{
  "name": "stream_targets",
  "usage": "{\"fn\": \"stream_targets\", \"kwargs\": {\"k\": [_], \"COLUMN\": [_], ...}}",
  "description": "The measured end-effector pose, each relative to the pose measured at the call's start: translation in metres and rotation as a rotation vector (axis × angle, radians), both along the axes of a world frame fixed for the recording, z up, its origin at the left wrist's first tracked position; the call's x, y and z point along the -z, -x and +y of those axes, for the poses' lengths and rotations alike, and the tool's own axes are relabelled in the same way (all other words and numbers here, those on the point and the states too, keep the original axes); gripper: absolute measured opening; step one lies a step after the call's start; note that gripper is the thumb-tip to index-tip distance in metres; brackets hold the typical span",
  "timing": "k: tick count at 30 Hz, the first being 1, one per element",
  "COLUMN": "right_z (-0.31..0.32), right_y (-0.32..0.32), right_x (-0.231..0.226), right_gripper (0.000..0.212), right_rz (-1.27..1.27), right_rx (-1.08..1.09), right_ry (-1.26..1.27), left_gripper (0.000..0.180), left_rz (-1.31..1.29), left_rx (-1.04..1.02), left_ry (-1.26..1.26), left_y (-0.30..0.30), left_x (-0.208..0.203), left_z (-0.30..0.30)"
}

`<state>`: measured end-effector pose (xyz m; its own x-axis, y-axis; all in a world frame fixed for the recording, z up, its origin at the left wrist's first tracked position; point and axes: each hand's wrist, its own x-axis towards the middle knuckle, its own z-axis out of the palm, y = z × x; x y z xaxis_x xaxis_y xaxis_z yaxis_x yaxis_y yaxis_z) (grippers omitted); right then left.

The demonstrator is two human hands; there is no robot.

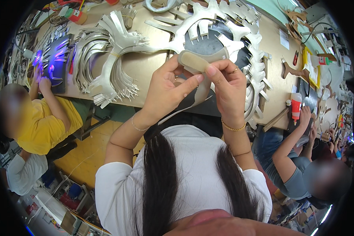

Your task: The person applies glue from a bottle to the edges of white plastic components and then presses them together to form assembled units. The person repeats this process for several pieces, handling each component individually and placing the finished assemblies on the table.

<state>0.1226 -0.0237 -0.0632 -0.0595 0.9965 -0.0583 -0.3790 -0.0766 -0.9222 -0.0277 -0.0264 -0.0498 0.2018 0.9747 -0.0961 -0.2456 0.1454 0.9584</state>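
Observation:
Both hands are raised over the near edge of the table, in the middle of the view. Between them is a pale grey, leather-like cut piece [202,91] with a beige, rounded oblong patch [194,62] at its upper end. My left hand [170,84] grips the left side, thumb stretched toward the patch and the other fingers partly behind. My right hand [229,83] pinches the right end of the patch between thumb and fingers. The lower part of the piece hangs down and narrows into a thin strip. Behind it lies a dark round board [202,43].
Banded stacks of pale cut pieces [115,59] lie to the left. More pale pieces [255,65] overlap in an arc around the dark board. A red-and-white bottle [296,105] stands at right. Co-workers sit close on both sides, in a yellow shirt [51,124] and a grey-blue shirt [289,179].

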Motion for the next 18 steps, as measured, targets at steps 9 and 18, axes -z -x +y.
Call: {"fn": "stream_targets", "kwargs": {"k": [9,18], "right_z": [-0.003,-0.001], "right_y": [0.001,-0.001], "right_x": [-0.005,-0.011], "right_gripper": [0.013,0.014], "right_rz": [-0.061,-0.076], "right_rx": [0.017,0.000], "right_ry": [-0.056,-0.042], "left_gripper": [0.031,0.026], "left_rz": [0.000,0.006], "left_rx": [0.032,0.053], "left_ry": [0.086,0.034], "left_y": [0.003,0.004], "left_x": [-0.009,-0.013], "left_z": [-0.004,-0.005]}}
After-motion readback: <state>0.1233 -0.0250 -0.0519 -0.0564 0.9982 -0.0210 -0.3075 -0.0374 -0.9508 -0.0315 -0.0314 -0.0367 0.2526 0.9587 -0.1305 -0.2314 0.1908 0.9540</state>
